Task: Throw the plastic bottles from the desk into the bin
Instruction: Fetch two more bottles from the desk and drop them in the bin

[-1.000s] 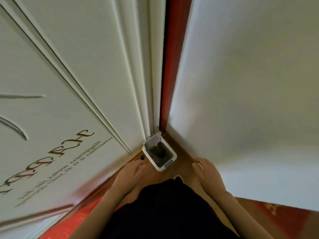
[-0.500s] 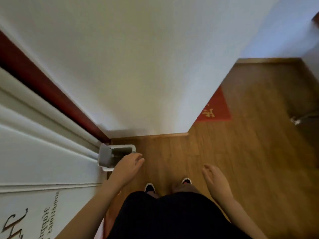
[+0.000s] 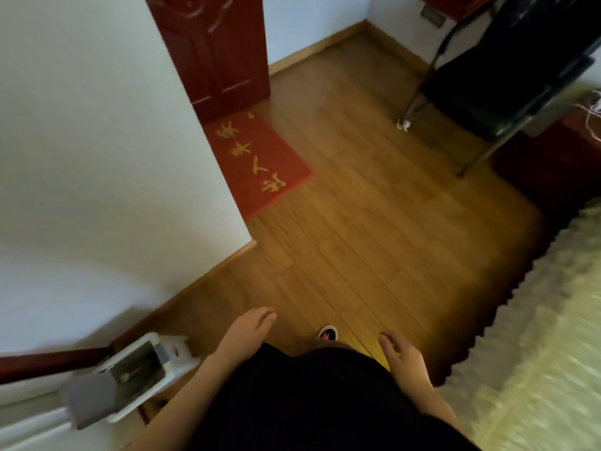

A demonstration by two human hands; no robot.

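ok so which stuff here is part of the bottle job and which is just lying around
Job: bin, lid up; left hand and right hand, both empty. No bottles in view.

Lying about: red mat, black chair, red door, shoe.

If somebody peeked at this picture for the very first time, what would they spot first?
Probably the bright red mat with gold writing, lying on the wooden floor in front of a dark red door. Next, the two empty hands low down, left hand and right hand, and the white bin with its lid up in the bottom left corner.
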